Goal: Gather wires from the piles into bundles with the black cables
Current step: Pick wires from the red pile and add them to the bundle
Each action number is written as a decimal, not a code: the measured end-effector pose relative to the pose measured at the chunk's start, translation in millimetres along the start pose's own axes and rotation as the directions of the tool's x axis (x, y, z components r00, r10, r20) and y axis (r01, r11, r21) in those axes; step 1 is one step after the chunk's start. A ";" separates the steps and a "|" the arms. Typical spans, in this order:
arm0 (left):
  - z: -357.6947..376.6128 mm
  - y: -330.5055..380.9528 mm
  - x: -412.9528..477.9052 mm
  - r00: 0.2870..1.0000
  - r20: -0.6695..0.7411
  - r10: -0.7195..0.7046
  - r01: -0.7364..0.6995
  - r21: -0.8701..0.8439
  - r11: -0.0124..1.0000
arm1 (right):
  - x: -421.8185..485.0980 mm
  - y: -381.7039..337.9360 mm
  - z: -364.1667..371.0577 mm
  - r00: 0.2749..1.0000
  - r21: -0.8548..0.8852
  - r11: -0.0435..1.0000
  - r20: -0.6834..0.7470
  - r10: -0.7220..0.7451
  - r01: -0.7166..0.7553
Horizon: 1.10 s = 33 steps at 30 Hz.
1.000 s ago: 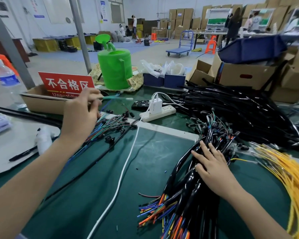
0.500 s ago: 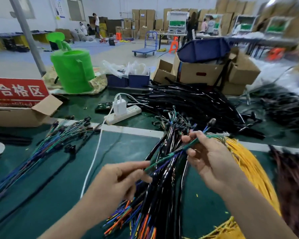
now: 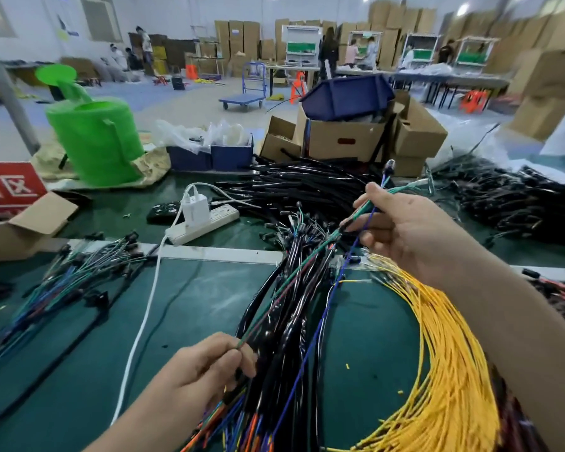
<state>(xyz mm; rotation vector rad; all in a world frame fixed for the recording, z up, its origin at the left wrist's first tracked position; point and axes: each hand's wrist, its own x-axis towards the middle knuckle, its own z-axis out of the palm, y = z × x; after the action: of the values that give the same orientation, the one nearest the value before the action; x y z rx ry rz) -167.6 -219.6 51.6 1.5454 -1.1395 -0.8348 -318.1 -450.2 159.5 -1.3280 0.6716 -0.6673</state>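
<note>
while the left hand (image 3: 209,370) was reaching into the mixed wire pile (image 3: 62,282) at the left of the table a second ago, and the right hand (image 3: 415,233) lay flat on the black cables (image 3: 274,353), both hands now hold wire above that bundle. the left hand pinches the near end of a green wire (image 3: 291,285) between thumb and fingertips. the right hand grips its far end, raised over the connector end of the bundle, so the wire runs drawn out in a straight slant between them. half a second ago that span was shorter. a blue wire (image 3: 322,316) also hangs from the right hand's grip and trails down across the black cables. judging from this, the picked wires are now over the bundle and pulled straight. what remains is to lay them along the black cables, just beside the yellow wires (image 3: 437,337), so they join the bundle.
</note>
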 end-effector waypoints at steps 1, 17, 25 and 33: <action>0.2 -3.4 2.0 0.999 -0.021 -0.033 0.031 -0.092 0.995 | -0.1 0.3 1.2 1.000 -0.020 1.000 0.009 -0.004 0.004; -3.2 -35.1 4.5 0.948 -0.149 -0.281 0.162 -0.536 0.829 | -0.5 20.5 6.2 0.970 0.027 0.999 0.241 0.028 -0.035; 19.0 -12.8 9.0 0.945 0.260 -0.196 0.299 -0.455 0.839 | 27.4 10.2 -0.8 0.996 0.241 0.967 0.023 0.082 -0.085; 42.0 -1.9 41.0 0.875 0.359 -0.325 0.483 -0.687 0.543 | 44.3 -21.0 -27.7 0.990 0.238 0.961 0.028 0.135 -0.138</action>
<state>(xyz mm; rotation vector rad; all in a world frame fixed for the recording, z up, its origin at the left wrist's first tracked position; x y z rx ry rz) -192.4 -271.6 40.1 0.9937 -0.3890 -1.5776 -311.8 -504.2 174.5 -1.0520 0.6451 -0.6079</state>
